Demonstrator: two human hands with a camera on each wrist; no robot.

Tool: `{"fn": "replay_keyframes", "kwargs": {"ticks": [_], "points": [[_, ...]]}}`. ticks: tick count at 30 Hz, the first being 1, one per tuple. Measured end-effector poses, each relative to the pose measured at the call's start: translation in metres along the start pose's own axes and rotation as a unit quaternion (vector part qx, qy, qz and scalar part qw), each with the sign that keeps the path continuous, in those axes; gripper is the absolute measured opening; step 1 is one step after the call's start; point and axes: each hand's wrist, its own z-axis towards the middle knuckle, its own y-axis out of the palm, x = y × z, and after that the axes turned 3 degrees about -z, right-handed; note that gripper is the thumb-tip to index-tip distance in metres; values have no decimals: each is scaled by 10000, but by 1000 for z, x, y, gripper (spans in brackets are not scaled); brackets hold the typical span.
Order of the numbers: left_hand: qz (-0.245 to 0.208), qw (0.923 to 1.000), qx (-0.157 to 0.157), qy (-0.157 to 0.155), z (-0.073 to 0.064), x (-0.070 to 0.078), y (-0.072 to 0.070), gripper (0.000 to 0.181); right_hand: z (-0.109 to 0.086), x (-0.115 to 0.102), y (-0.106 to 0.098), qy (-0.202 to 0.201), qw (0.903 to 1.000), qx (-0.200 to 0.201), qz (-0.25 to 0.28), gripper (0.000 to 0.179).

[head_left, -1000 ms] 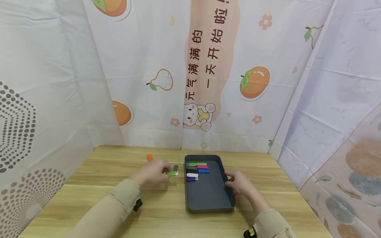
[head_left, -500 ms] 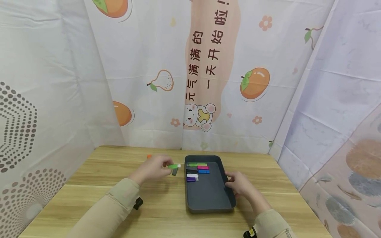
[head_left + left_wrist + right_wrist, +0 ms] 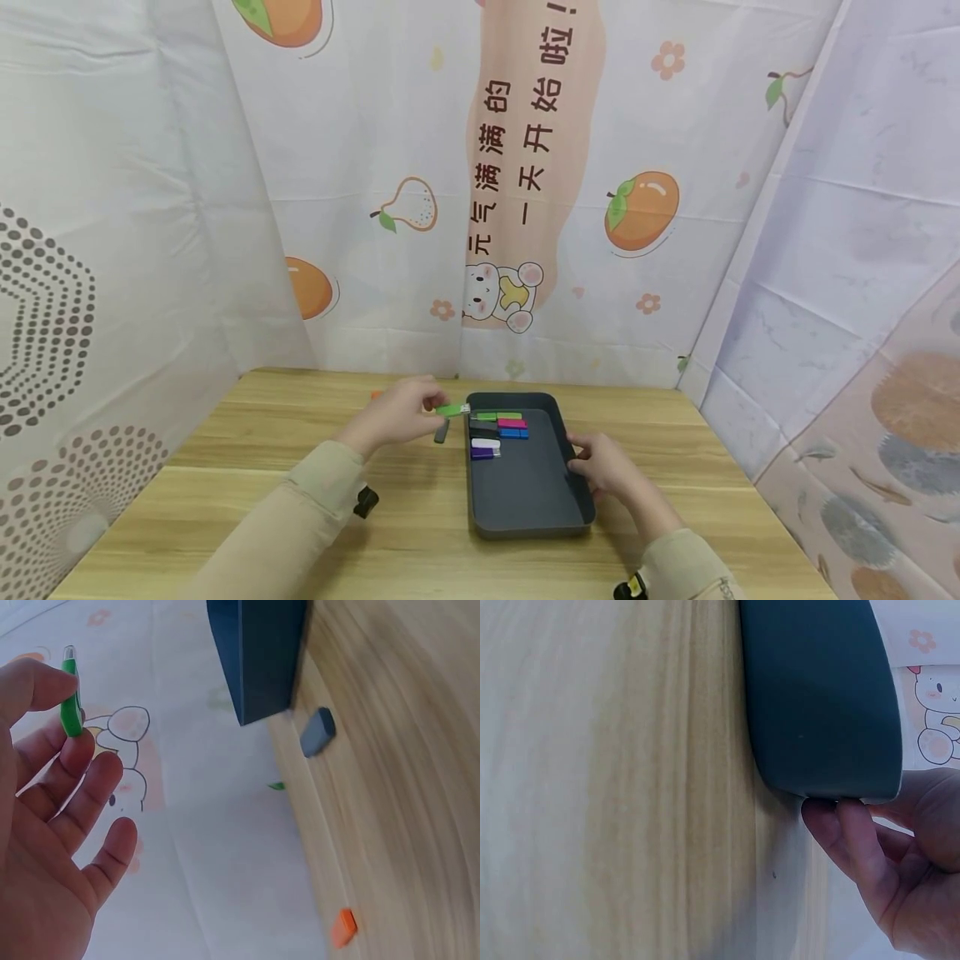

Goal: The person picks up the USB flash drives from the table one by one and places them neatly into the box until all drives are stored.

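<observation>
My left hand (image 3: 401, 412) pinches a green USB stick (image 3: 452, 411) between thumb and fingers, its metal plug pointing right. It hovers beside the left wall of a dark grey tray (image 3: 528, 492). In the left wrist view the same green stick stands upright in the fingertips, the other fingers loosely bent. On the tray's right side my right hand (image 3: 609, 465) grips the wall, thumb over the rim and fingers outside. Inside the tray lie several USB sticks at the upper left: green (image 3: 510, 415), pink (image 3: 512, 423), blue (image 3: 513, 433), black (image 3: 483, 432), white (image 3: 485, 443) and purple (image 3: 483, 453).
Just left of the tray, a dark grey USB stick (image 3: 442, 432) lies on the wooden table (image 3: 420, 533). An orange stick (image 3: 344, 928) lies farther left, partly hidden by the left hand in the head view. Printed curtains (image 3: 360, 275) stand behind and at both sides.
My left hand has lifted the green USB stick off the table area and carried it up and right toward the tray's edge. My right hand and the tray stay put.
</observation>
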Motion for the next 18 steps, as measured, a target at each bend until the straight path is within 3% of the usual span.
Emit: {"fn": "replay_keyframes", "kwargs": {"ticks": [18], "points": [[103,9987,-270,-424,31,15,16,13,0,1,1,-11,10000,9,-16,56]]}}
